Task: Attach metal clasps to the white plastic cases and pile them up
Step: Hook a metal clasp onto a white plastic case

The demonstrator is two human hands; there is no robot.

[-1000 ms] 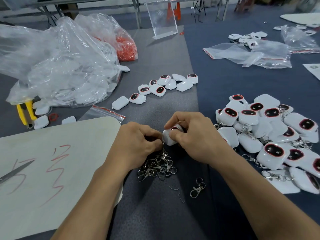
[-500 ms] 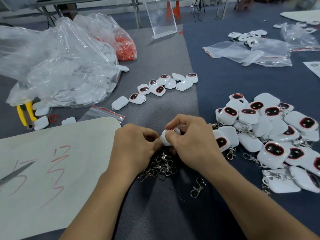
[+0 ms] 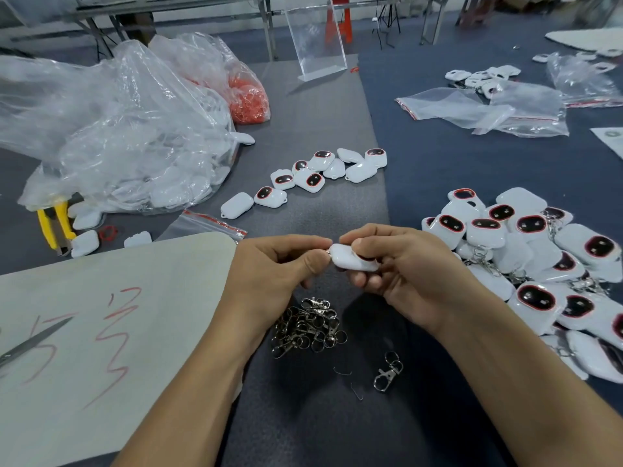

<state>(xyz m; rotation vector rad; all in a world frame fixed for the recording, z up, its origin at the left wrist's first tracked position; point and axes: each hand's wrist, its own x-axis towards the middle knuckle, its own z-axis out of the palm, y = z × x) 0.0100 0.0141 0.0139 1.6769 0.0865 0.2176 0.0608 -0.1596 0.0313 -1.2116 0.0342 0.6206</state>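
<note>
In right hand (image 3: 404, 276), glossy rounded case (image 3: 350, 261).

We note scissors (image 3: 33, 339) cut by the left edge; the left hand (image 3: 269, 276) hides most of the clasp (image 3: 327, 251) it pinches

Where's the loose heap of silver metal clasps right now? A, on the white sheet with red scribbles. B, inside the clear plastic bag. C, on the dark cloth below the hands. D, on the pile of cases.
C: the heap of silver metal clasps lies on the dark cloth, below the left hand and right hand, which hold a white plastic case.
</note>
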